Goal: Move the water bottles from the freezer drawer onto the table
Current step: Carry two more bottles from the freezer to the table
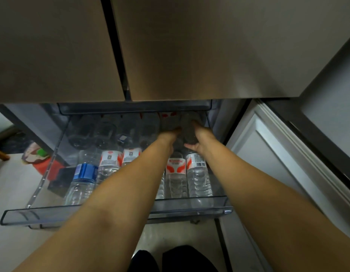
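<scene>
The clear freezer drawer (76,212) is pulled out below me, with water bottles lying in two rows. In the front row are a blue-labelled bottle (84,171) and several red-and-white labelled ones (109,160) (196,165). Both my arms reach to the back right corner. My right hand (202,138) grips the base end of a back-row bottle (190,125). My left hand (169,136) curls over the end of the neighbouring back-row bottle (168,121). The back-row bottles on the left are dark and hard to make out.
The closed upper fridge doors (209,48) overhang the back of the drawer. A white panel (268,154) stands at the right of the drawer. On the floor at left lie a red bag (52,167) and a black box (61,180).
</scene>
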`<state>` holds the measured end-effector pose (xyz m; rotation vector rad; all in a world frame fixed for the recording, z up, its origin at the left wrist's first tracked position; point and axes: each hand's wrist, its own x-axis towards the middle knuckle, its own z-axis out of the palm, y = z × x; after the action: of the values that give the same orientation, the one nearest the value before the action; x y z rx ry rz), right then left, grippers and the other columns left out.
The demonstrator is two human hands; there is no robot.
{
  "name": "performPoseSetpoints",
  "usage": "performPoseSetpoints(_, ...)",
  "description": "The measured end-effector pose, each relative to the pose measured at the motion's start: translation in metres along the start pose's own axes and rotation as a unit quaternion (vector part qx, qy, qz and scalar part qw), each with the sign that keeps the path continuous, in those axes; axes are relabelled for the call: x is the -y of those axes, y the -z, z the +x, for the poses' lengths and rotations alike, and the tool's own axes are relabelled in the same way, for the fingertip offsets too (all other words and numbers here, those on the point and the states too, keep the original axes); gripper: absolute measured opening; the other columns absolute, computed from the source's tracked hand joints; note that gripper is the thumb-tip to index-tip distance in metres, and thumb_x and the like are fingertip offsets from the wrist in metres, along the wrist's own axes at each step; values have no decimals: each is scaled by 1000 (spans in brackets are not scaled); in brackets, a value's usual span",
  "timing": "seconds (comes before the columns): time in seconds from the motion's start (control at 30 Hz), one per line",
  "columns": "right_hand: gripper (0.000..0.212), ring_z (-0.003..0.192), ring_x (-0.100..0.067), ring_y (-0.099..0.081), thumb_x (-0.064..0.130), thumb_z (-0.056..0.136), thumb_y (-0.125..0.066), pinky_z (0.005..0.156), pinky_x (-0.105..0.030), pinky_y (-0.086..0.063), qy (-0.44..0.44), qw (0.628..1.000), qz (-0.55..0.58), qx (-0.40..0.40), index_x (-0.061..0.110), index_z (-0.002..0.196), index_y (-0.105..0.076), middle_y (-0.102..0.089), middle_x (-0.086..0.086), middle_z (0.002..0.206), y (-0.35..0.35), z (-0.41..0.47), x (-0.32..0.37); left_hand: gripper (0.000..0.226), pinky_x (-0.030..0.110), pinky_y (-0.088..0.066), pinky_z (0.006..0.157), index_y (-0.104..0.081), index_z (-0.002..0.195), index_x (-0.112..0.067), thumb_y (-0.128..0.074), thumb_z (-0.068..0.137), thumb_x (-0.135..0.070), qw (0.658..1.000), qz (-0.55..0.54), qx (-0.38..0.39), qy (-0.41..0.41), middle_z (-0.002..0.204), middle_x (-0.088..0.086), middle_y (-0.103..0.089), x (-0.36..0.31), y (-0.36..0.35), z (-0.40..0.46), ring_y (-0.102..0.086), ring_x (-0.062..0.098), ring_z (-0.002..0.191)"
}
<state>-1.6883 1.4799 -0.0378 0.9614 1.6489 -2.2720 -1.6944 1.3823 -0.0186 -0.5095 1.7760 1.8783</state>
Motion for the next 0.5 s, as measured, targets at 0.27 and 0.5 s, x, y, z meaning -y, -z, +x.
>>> performPoseSetpoints(0.27, 35, 90, -25, -62, 25, 90, -62, 66, -43, -52, -61, 995, -77, -6, 13, 122, -54, -63, -8, 97, 8, -23, -4, 22, 27, -52, 50, -57, 74, -8, -59, 93, -18, 998, 48, 16, 49, 59, 8, -64, 11, 20, -27, -62, 19, 50)
performPoseSetpoints(0.5, 52, 120, -32, -53, 26, 82, -72, 61, -42, -54, -117, 955, -268, 43, 14, 129, -51, -49, -11, 139, 9, -75, -11, 56, 48, -50, 98, -51, 131, -1, -66, 88, -34, 958, 287, 15, 13, 127, 19, -59, 21, 50, -59, -60, 36, 114)
